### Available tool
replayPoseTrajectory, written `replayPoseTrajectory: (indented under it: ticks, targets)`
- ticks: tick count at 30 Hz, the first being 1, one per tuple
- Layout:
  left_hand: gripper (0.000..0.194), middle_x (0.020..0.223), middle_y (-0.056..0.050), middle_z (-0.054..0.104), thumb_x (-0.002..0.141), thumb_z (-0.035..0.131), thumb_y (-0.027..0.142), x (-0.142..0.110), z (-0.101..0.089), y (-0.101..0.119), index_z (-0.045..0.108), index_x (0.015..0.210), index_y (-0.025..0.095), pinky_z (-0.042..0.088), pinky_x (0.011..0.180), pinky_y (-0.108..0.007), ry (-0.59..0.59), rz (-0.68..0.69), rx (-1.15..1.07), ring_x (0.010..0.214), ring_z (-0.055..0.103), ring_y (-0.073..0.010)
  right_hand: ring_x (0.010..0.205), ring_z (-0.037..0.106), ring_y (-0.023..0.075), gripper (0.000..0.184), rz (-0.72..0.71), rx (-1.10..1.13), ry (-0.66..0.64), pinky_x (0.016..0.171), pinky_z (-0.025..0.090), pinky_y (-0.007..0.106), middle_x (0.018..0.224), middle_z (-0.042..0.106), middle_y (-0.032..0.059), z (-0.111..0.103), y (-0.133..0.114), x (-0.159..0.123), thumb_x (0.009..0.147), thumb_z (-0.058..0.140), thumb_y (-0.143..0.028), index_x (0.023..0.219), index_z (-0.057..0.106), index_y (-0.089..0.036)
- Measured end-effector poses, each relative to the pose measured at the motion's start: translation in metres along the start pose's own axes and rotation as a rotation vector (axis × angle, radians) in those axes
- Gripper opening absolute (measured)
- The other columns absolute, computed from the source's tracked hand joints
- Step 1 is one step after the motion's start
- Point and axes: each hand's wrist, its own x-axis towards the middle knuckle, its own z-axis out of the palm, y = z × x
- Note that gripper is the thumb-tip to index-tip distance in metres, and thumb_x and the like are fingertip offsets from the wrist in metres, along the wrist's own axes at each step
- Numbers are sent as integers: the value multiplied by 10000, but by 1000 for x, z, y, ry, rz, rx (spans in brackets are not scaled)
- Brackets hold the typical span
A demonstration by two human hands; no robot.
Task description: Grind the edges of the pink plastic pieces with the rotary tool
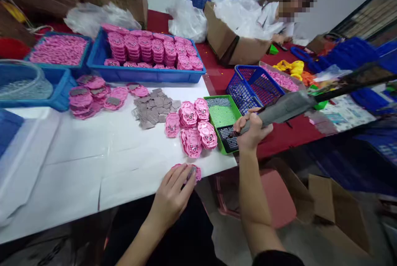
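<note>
My right hand [251, 131] is wrapped round a grey electric screwdriver [285, 106]. Its bit points down into the black perforated section [228, 138] of a green tray [221, 144]; whether it touches a screw is too small to tell. At the table's front edge, my left hand [176, 187] grips a pink plastic part [198, 173], fingers bent over its top and partly hiding it. A grey plate shows under the fingertips. Just beyond lie stacked pink casings [192, 144] with shiny round spots, and a heap of grey plates [155, 109].
Behind stands a blue crate [145, 73] of stacked pink casings. More casings with grey plates [85, 96] lie to the left. A blue basket [248, 88] adjoins the green tray. A co-worker [276, 17] sits beyond a cardboard box [248, 53]. A pink stool [276, 200] is below.
</note>
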Motion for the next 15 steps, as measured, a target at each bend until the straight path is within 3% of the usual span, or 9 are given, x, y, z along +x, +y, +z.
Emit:
replayPoseTrajectory:
  ticks: [8, 12, 15]
  targets:
    - [269, 1193, -136, 752, 966, 681, 175, 12, -2, 3, 669, 1226, 104, 557, 940, -438, 68, -150, -95, 1108, 691, -288, 279, 401, 91, 144, -21, -18, 17, 305, 329, 214, 415, 473, -123, 0, 5, 3, 746, 646, -312, 819, 556, -226]
    - [276, 1223, -144, 738, 963, 688, 207, 12, -4, 5, 672, 1220, 109, 562, 999, -475, 52, -149, -107, 1171, 671, -311, 278, 357, 92, 81, -76, -11, 60, 297, 293, 224, 407, 448, -115, 1, -16, -3, 741, 583, -286, 801, 577, -233]
    - [235, 1229, -143, 734, 956, 675, 158, 13, -5, 5, 683, 1186, 108, 533, 1073, -515, 48, -149, -123, 1250, 639, -329, 266, 307, 92, 99, -111, 83, -45, 281, 279, 241, 404, 412, -110, 3, -39, -25, 748, 545, -307, 802, 587, -236]
